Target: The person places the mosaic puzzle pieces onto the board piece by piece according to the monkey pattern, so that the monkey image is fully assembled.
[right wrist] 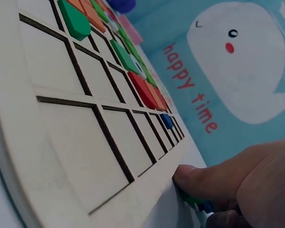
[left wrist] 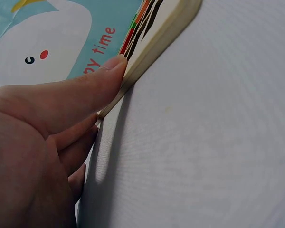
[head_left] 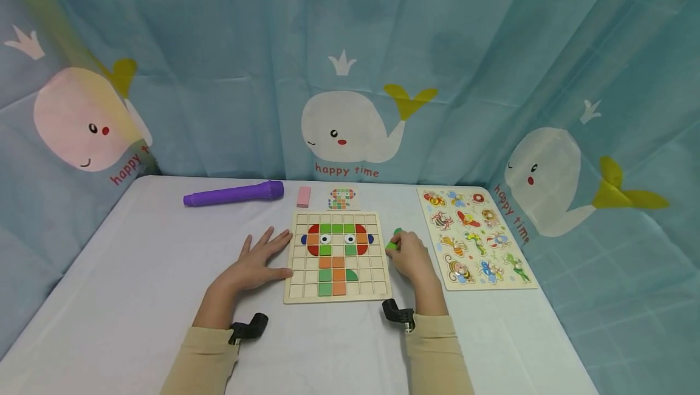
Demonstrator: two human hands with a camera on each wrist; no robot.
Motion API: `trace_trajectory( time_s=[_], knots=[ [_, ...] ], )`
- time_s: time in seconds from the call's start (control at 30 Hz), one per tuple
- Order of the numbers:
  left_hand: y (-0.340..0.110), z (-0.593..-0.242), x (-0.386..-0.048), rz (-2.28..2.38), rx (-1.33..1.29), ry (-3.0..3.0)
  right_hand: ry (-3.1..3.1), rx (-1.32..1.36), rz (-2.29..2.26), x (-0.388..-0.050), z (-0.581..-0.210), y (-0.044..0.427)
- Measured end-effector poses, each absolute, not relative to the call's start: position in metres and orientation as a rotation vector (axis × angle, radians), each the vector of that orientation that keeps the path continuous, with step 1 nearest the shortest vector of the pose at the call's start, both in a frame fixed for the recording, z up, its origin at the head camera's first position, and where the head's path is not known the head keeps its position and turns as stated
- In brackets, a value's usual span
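Observation:
A square wooden grid board [head_left: 306, 291] lies in the middle of the table, with coloured tiles forming a figure with two round eyes. My left hand [head_left: 254, 266] has its fingers spread, and its thumb and fingertips touch the board's left edge. In the left wrist view the thumb [left wrist: 92, 88] rests against that edge. Just right of the board, my right hand [head_left: 411, 255] has curled fingers and pinches small green pieces [head_left: 391, 245]. Beneath the thumb in the right wrist view, green and blue bits show, mostly hidden. A green quarter-round tile [head_left: 352, 274] sits in the grid.
Behind the board lie a pattern card [head_left: 342, 198], a pink block [head_left: 303, 197] and a purple stick with a wider end [head_left: 234, 194]. A wooden puzzle board with insect pictures [head_left: 483, 284] lies at the right. A blue whale-print curtain [head_left: 229, 109] hangs behind the table.

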State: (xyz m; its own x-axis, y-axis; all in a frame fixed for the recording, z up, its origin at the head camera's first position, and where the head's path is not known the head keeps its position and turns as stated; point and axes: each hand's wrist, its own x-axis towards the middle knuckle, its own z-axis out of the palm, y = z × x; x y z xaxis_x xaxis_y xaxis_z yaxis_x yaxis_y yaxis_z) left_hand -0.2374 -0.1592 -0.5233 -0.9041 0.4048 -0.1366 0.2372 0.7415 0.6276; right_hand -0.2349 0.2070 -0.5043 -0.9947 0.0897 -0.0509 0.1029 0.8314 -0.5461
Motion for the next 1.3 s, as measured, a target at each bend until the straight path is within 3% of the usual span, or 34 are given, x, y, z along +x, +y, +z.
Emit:
trace_trajectory(
  time_s=[0.6, 1.03, 1.3],
  knots=[
    [-0.159, -0.523, -0.237, 0.902, 0.488, 2.675, 2.826, -0.092, -1.025, -0.231, -0.483, 0.193],
    [-0.158, -0.521, -0.236, 0.919, 0.533, 2.694, 2.768, -0.418, -1.052, -0.227, -0.481, 0.154],
    [-0.159, -0.520, -0.236, 0.916, 0.519, 2.688, 2.692, -0.441, -1.105, -0.220, -0.479, 0.127]
  ],
)
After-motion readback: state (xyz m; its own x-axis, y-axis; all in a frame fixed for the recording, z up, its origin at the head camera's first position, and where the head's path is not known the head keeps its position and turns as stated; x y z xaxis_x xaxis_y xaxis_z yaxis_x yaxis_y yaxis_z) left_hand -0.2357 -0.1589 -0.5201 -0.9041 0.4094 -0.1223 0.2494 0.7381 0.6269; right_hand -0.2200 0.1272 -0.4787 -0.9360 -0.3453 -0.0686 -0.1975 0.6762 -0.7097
